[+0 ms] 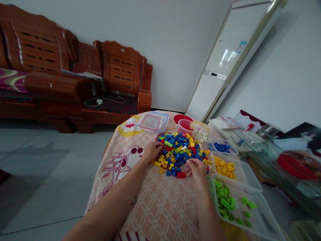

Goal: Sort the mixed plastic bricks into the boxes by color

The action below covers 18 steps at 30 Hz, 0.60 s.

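A mixed pile of toy building bricks in blue, yellow, green and red lies on a cloth-covered table. My left hand rests at the pile's left edge, its fingers stretched over the bricks and slightly bent. At the pile's right front is my right hand, thumb and fingertips pinched together; what they hold, if anything, is too small to make out. A red brick lies just left of that hand. Sorted bricks fill clear boxes on the right: green bricks, yellow bricks and blue bricks.
Behind the pile stand a round tub with red pieces and a heap of white pieces. Flat lids lie at the back left. A glass table adjoins on the right; a wooden sofa stands beyond.
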Each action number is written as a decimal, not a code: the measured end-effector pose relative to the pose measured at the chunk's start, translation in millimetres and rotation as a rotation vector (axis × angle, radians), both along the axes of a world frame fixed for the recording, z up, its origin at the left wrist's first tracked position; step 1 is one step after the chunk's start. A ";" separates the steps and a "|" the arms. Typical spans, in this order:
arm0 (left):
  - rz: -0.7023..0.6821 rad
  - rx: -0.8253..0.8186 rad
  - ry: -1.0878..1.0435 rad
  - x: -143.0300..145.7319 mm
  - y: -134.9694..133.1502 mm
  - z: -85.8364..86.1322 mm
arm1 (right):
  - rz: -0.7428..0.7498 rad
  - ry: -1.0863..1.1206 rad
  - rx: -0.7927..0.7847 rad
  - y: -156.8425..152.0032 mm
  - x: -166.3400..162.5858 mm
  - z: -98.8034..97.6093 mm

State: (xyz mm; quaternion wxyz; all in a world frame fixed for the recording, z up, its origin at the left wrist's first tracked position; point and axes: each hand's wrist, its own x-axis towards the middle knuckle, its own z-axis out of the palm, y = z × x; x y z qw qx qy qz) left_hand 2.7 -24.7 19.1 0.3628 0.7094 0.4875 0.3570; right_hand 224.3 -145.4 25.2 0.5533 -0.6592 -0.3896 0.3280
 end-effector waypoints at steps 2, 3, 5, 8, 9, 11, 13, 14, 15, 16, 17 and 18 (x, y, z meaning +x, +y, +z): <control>-0.007 0.004 -0.008 0.0 -0.2 -0.1 | 0.003 0.022 0.048 24.9 2.0 19.7; -0.009 0.007 -0.013 -0.1 -0.5 0.0 | -0.018 0.039 0.085 40.0 3.4 32.7; -0.012 0.012 -0.021 -0.4 -1.1 0.4 | -0.146 0.111 0.262 70.8 7.5 60.5; -0.014 0.020 -0.029 -0.7 -1.0 -0.2 | -0.258 0.188 0.394 102.6 16.7 89.2; -0.013 0.020 -0.025 -0.6 -0.6 -0.6 | -0.270 0.166 0.402 105.9 19.7 91.7; -0.011 0.015 -0.008 -0.3 0.2 -1.5 | -0.265 0.094 0.407 100.5 23.6 85.3; -0.004 0.005 0.018 0.2 1.0 -1.8 | -0.227 0.017 0.390 81.5 23.1 68.9; 0.001 0.001 0.029 0.3 1.2 -1.6 | -0.204 -0.030 0.350 68.8 20.9 59.4; 0.007 0.001 0.036 0.4 1.2 -1.2 | -0.178 -0.059 0.301 55.0 17.7 50.6; 0.009 0.003 0.040 0.4 1.1 -0.6 | -0.143 -0.077 0.244 41.2 13.8 42.8; 0.009 0.007 0.040 0.3 0.8 0.0 | -0.092 -0.099 0.173 28.0 9.7 36.5; 0.006 0.012 0.036 0.2 0.4 0.7 | -0.050 -0.127 0.109 16.0 5.8 31.6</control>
